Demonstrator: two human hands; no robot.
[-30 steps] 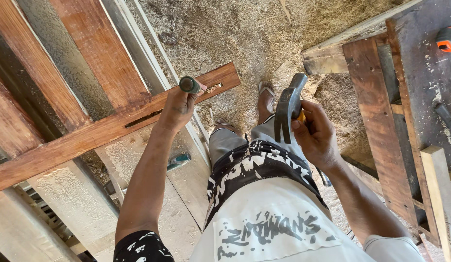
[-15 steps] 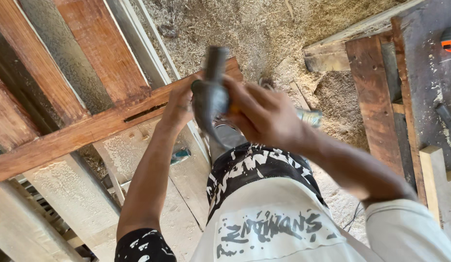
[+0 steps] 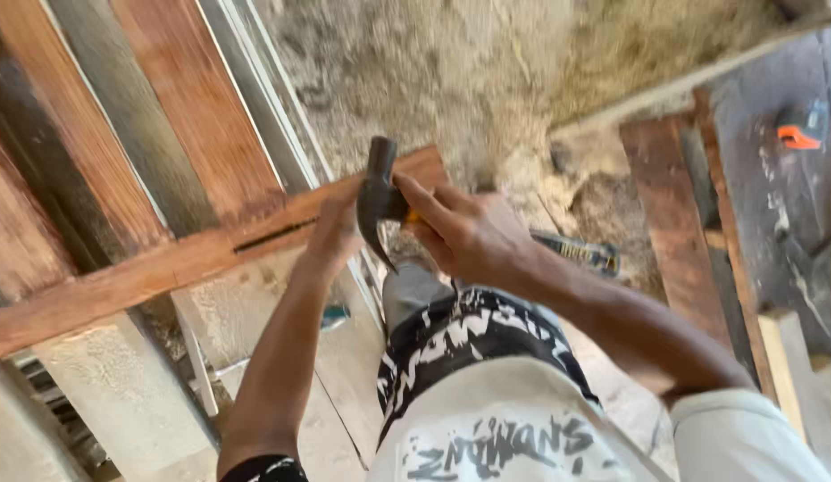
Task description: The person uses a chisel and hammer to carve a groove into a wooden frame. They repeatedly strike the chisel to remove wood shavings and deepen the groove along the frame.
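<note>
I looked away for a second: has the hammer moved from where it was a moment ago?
Yes. The hammer, gripped by the right hand, has swung from beside the person's knee leftward and up to the reddish wooden slat.

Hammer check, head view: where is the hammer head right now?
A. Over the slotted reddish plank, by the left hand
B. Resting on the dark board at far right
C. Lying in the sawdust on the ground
A: the right hand holds the hammer with its head over the slotted reddish plank, beside the left hand on that plank.
</note>
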